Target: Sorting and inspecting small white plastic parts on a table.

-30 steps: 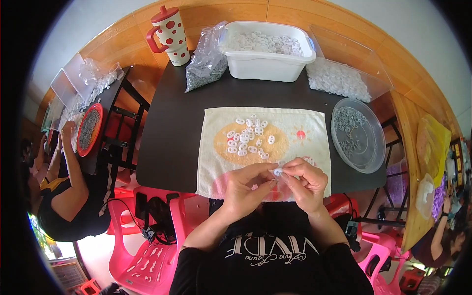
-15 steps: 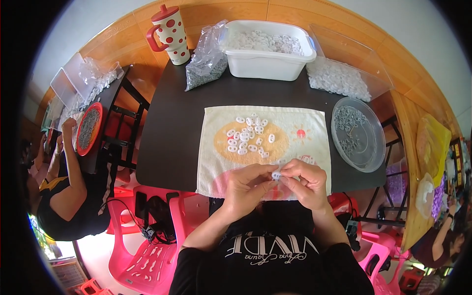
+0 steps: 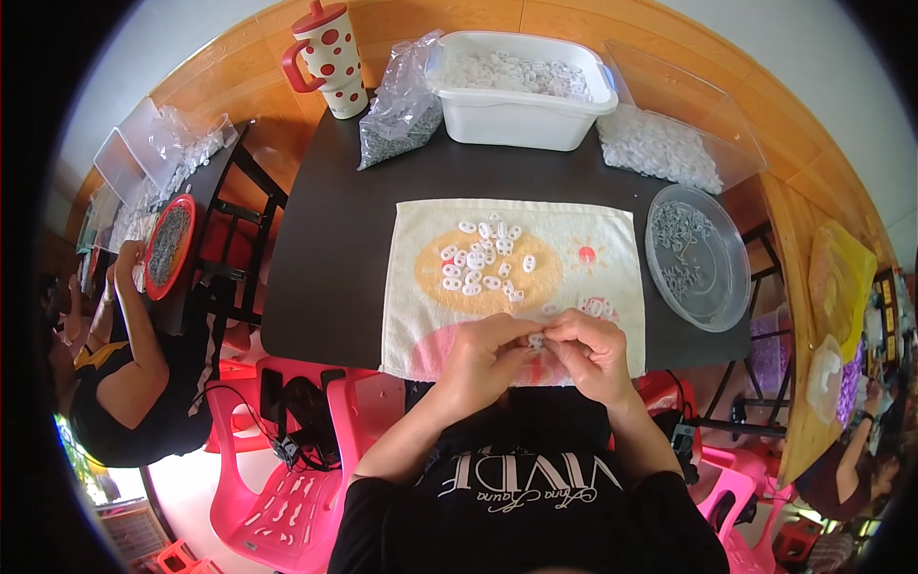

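Note:
Over the near edge of a pale towel (image 3: 411,287), my left hand (image 3: 478,359) and my right hand (image 3: 590,356) meet, fingertips pinched together. Between them is a small white oval plastic piece with holes (image 3: 536,341), partly covered by the fingers. Whether the right fingertips also hold something smaller cannot be seen. Beyond the hands, a loose cluster of similar white two-holed pieces (image 3: 475,258) lies on the towel's orange patch. A few more pieces (image 3: 599,307) lie just past my right hand.
At the back stand a polka-dot tumbler (image 3: 335,72), a bag of grey bits (image 3: 397,134), a white tub (image 3: 516,124) and a clear bin of white pieces (image 3: 660,153). Right is a round tray (image 3: 712,311) of small grey parts. Another person (image 3: 134,354) works at left.
My fingers have closed further over the white piece, so less of it shows. Both hands stay in about the same place; the cluster on the towel looks unchanged.

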### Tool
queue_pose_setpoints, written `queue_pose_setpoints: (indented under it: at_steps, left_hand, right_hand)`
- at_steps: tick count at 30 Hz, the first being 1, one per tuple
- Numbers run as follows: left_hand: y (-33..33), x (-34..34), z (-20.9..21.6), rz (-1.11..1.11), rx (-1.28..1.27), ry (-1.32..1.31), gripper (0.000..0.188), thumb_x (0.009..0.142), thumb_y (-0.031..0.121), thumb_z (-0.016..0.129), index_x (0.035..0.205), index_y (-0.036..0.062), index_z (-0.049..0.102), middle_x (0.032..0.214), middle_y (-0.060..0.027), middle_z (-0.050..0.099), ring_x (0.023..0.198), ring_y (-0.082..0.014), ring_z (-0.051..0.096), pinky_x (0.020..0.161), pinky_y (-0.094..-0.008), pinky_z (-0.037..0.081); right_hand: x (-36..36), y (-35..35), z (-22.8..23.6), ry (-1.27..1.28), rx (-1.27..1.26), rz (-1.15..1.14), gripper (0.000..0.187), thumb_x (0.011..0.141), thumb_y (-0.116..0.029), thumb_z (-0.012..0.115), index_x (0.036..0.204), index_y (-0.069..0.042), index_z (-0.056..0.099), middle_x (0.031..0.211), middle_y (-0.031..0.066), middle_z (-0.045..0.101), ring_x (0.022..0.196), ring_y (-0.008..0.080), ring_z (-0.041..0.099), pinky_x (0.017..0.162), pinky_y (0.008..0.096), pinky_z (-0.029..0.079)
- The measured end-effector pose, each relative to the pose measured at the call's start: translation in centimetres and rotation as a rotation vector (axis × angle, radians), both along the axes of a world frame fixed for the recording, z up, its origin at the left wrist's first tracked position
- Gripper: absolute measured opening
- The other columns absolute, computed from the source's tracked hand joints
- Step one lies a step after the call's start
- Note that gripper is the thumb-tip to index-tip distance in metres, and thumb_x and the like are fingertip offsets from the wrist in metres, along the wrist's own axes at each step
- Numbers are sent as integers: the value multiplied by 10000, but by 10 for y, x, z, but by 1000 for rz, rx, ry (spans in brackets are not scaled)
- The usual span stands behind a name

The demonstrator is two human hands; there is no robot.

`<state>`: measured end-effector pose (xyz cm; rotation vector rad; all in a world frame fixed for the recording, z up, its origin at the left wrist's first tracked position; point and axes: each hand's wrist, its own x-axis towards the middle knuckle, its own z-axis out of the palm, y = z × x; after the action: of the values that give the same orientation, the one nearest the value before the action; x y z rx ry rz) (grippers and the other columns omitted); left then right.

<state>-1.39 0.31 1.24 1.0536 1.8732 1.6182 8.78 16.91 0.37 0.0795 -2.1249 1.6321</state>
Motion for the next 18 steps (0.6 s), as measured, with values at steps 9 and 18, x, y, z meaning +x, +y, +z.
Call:
queue_pose_setpoints:
  at_steps: [9,18]
  left_hand:
    - [1,0,-2,10,42,-42,361,807,-142,624,1135,-10,697,874,-85,664,740,-127,627,656,-251,498]
    - [5,5,-9,120,-4,432,266,739,-76,671,991,1,705,841,-138,649,781,-325,636,669,-381,514]
  right_hand:
    - [-2,3,3,-18,112,-1,192,789,177,588,895,23,627,834,106,635,740,230,629,656,302,476]
    - [-1,1,-3,-9,309,-31,262,679,166,555,873,7,627,855,126,634,776,310,624,670,358,491]
